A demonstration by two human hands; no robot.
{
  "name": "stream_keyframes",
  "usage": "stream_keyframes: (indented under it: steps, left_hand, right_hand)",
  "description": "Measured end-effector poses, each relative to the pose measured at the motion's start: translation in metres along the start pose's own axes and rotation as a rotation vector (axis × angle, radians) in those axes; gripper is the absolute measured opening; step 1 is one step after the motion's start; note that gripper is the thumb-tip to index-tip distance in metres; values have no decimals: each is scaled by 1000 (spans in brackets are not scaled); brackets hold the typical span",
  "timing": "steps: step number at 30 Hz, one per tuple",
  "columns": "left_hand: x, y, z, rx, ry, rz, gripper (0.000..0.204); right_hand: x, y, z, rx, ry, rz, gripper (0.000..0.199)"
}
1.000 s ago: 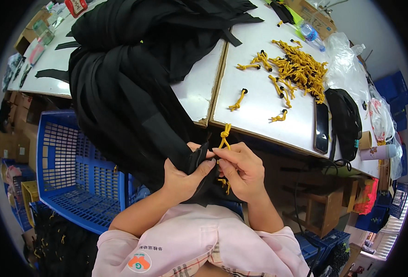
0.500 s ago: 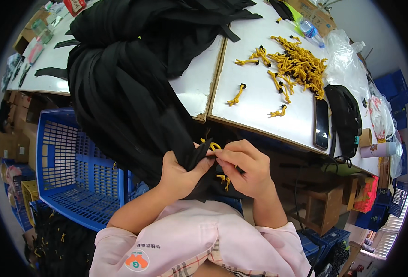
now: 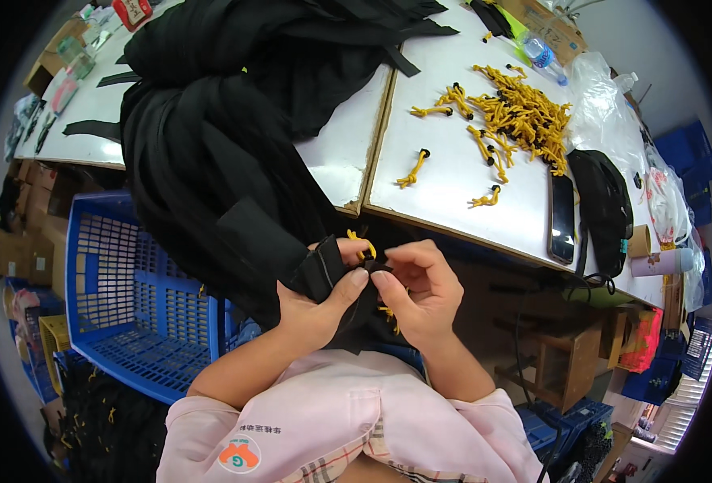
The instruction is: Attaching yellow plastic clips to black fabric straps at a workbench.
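Note:
In front of my chest, my left hand (image 3: 316, 310) is closed around a black zipper strip (image 3: 317, 270), thumb on top, with the line of teeth showing. A yellow cord pull (image 3: 362, 241) sticks up at the strip's far end, beside my left fingertips. My right hand (image 3: 423, 294) has its thumb and fingers closed at the dark end of the strip, just right of the cord; the exact grip is partly hidden. Long black strips (image 3: 203, 153) run from the table down to my left hand. Below my right fingers hangs more yellow cord (image 3: 389, 318).
A heap of yellow cord pulls (image 3: 525, 113) with black ends lies on the white table (image 3: 445, 173), near a phone (image 3: 561, 217), a black pouch (image 3: 604, 209), a bottle (image 3: 543, 58) and a cup (image 3: 664, 262). A blue crate (image 3: 142, 354) stands left of my arm.
My right fingers have left the yellow cord loop and turned, with the thumb now stretched toward the strip's end. The strip in my left hand has tilted flatter, showing its zipper teeth.

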State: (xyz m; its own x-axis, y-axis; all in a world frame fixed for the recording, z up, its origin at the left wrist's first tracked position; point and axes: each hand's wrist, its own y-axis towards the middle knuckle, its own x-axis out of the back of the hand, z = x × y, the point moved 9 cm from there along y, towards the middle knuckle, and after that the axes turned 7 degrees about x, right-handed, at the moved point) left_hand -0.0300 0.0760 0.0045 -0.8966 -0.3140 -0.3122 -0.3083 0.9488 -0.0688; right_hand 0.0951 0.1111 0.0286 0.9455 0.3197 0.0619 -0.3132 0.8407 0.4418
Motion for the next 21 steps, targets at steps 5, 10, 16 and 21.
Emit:
stream_keyframes:
  steps: [5,10,16,21]
  left_hand:
    - [-8,0,-10,-108,131,94,17]
    - [-6,2,16,274,-96,173,20]
    - [-10,3,11,224,55,231,18]
    - [-11,0,-3,65,66,191,18]
  right_hand:
    - [-3,-6,0,35,21,-23,11]
    - [-16,-12,-34,-434,677,45,3]
    - [-20,-23,-45,-667,721,21,6]
    - [-11,-17,-21,-226,283,-34,7]
